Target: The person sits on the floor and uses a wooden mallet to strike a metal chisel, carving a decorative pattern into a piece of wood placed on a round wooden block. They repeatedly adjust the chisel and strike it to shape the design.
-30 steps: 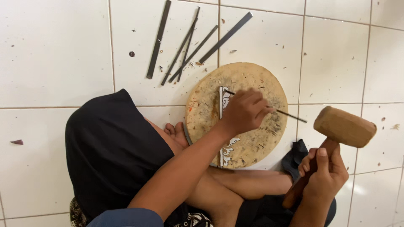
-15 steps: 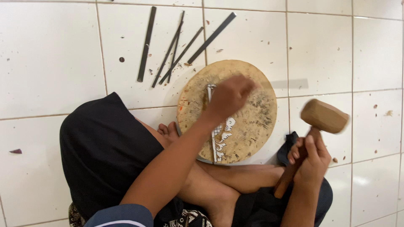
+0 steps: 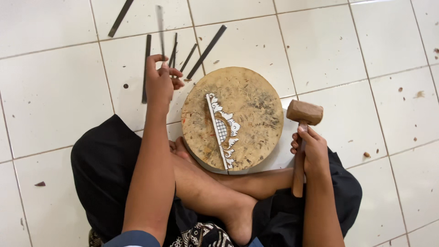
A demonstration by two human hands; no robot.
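Observation:
My left hand [image 3: 160, 82] reaches out over a row of dark metal chisels [image 3: 206, 51] lying on the white tile floor. Its fingers pinch a thin metal chisel [image 3: 159, 25] that points away from me and looks blurred. My right hand [image 3: 313, 153] grips the handle of a wooden mallet [image 3: 304, 112], held upright just right of a round wooden block [image 3: 258, 103]. On the block lies a white cut-out ornament [image 3: 222, 130] with scalloped edges and a small grid pattern; neither hand touches it.
I sit cross-legged in dark trousers [image 3: 103, 169], and my bare foot [image 3: 235, 217] lies below the block. Small brown chips [image 3: 366, 154] dot the tiles. Another dark chisel [image 3: 120, 18] lies apart at the top left.
My left hand has left the ornament on the block and moved up-left to the chisels. The mallet in my right hand has come down closer to the block's right edge.

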